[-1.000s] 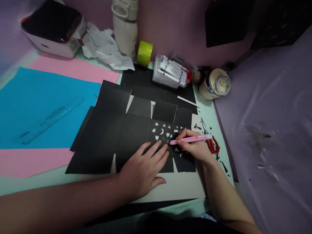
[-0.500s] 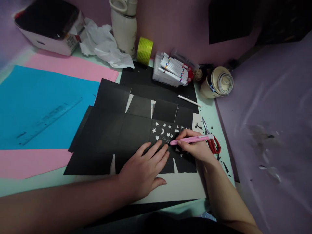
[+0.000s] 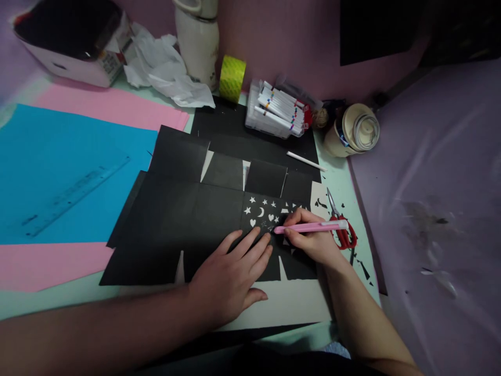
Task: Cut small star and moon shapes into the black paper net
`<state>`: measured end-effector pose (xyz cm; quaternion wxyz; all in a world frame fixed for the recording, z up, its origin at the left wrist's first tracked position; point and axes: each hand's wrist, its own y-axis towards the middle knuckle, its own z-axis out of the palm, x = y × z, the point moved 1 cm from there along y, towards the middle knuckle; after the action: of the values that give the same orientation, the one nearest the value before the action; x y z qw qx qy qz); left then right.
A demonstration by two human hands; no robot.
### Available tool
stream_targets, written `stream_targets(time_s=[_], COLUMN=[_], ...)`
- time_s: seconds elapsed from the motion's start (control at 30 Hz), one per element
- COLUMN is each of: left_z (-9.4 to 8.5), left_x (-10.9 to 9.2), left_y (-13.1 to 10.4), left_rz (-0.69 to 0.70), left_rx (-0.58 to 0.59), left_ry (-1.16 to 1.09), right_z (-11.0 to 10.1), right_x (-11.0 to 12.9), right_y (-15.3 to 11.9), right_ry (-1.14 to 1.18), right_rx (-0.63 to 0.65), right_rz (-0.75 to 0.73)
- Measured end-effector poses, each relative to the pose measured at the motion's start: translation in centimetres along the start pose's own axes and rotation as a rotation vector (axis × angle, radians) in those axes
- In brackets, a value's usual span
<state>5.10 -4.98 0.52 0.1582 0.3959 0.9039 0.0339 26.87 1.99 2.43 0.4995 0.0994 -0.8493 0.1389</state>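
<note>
A large black card sheet [image 3: 168, 219] lies in front of me, with slits along its edges. Small stars, hearts and a crescent moon [image 3: 261, 212] show white through its right part, beside faint outlined stars. My left hand [image 3: 230, 277] rests flat on the card, fingers spread, its fingertips just below these shapes. Between thumb and fingers of my right hand [image 3: 309, 235] is a slim pink craft knife [image 3: 313, 227]. Its tip meets the card at the outlined stars; the blade itself is too small to make out. Part of the cut pattern is hidden under the right hand.
Red-handled scissors [image 3: 344, 232] and black scraps lie at the right edge. Behind are a box of white markers [image 3: 279, 109], a loose white stick [image 3: 306, 161], yellow tape [image 3: 232, 78], a bottle [image 3: 197, 47] and a cup [image 3: 354, 130]. A clear ruler [image 3: 78, 196] lies on blue paper [image 3: 78, 136].
The view has shifted slightly. The craft knife lies a little flatter in my right hand, its tip still at the outlined stars. My left hand stays in place on the card.
</note>
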Motion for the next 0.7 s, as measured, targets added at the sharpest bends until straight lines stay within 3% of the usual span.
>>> stream_targets(time_s=[0.7], left_z=[-0.39], left_x=[-0.05], left_y=[0.02], left_rz=[-0.003], left_rx=[0.030], left_ry=[0.003], right_z=[-0.40], right_x=[-0.68], right_y=[-0.67], right_ry=[0.048], right_rx=[0.044], right_rz=[-0.060])
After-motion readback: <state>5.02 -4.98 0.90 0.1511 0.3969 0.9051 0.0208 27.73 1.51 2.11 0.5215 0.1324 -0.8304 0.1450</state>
